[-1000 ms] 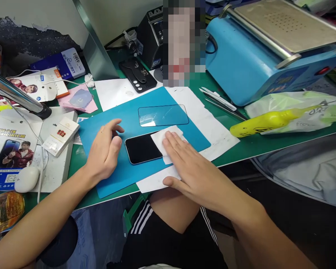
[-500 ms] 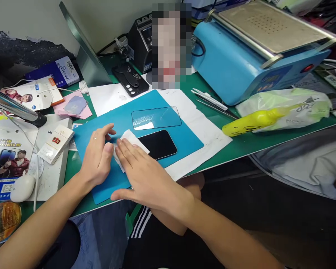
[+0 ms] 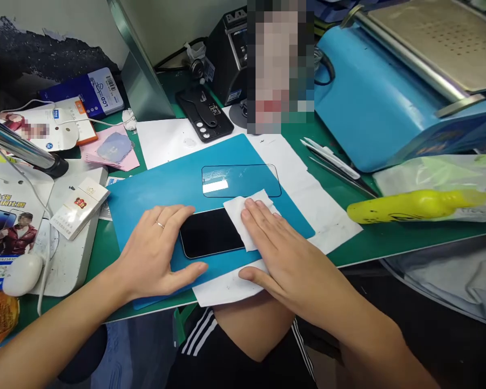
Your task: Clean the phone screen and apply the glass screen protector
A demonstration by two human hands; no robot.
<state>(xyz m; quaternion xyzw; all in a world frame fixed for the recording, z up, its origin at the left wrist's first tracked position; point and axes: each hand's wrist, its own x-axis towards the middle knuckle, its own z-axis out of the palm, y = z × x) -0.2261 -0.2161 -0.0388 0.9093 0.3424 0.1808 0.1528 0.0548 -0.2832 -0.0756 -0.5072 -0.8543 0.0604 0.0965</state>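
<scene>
Tabletop [image 3: 100, 249], seen from the wearer's head, with the parts described from left to right. At far left, a rounded white case [image 3: 23, 274] lies beside a white carton with a red emblem [image 3: 80, 209]. Next, the left hand [image 3: 149, 251] rests over a blue mat [image 3: 154, 194], palm down, its fingers lightly curved and its thumb spread away from them; it pinches nothing. Its fingers border the left end of a dark-screened phone [image 3: 210, 233]; whether they touch it cannot be told. The phone lies flat on the mat, screen up, between the two hands. Beyond it, just apart, lies a clear sheet with a dark outline [image 3: 241, 181]. A white wipe [image 3: 237, 216] covers the phone's right end, pressed under the right hand [image 3: 287, 251], whose fingers are extended side by side, with the thumb held apart. The step in hand is judged to be wiping of the screen. A further stroke would call for flat, even pressure through the fingers, with the left hand bracing the near-side or left edge so that the phone does not slide, and with the wipe kept clear of the outlined sheet. Farther right, slender tools [image 3: 340, 163] lie near a blue machine [image 3: 372, 108], and a yellow bottle [image 3: 409, 206] lies against a translucent bag [image 3: 437, 174]
</scene>
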